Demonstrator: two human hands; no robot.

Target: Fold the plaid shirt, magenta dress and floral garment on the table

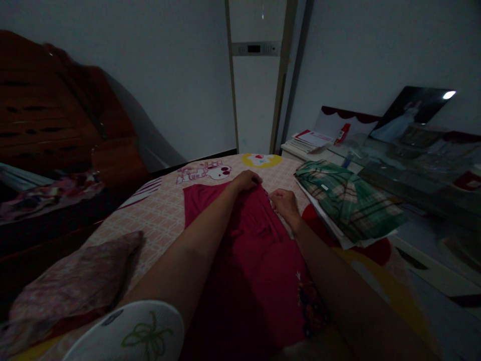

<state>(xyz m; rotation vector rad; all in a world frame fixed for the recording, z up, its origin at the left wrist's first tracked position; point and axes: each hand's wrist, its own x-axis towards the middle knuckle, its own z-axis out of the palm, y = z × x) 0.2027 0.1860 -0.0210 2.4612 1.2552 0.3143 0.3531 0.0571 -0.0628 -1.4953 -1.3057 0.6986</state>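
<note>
A deep pink garment [250, 271] lies spread on the patterned bedspread [165, 220], with some wrinkles near its upper part. Dark flower embroidery shows low on its right side. My left hand [246, 180] is at the garment's far edge, fingers curled down on the cloth. Just to the right, my right hand [284, 203] pinches the garment's right edge, where a pale, beaded-looking trim shows. Both hands are closed, and their fingertips are partly hidden.
A green plaid folded cloth [349, 195] lies on the bed's right side, beside a glass-topped desk [398, 165] with papers [308, 143] and a red bottle [341, 134]. A crumpled pinkish cloth [78, 276] lies at left. A tall white air conditioner [257, 100] stands behind.
</note>
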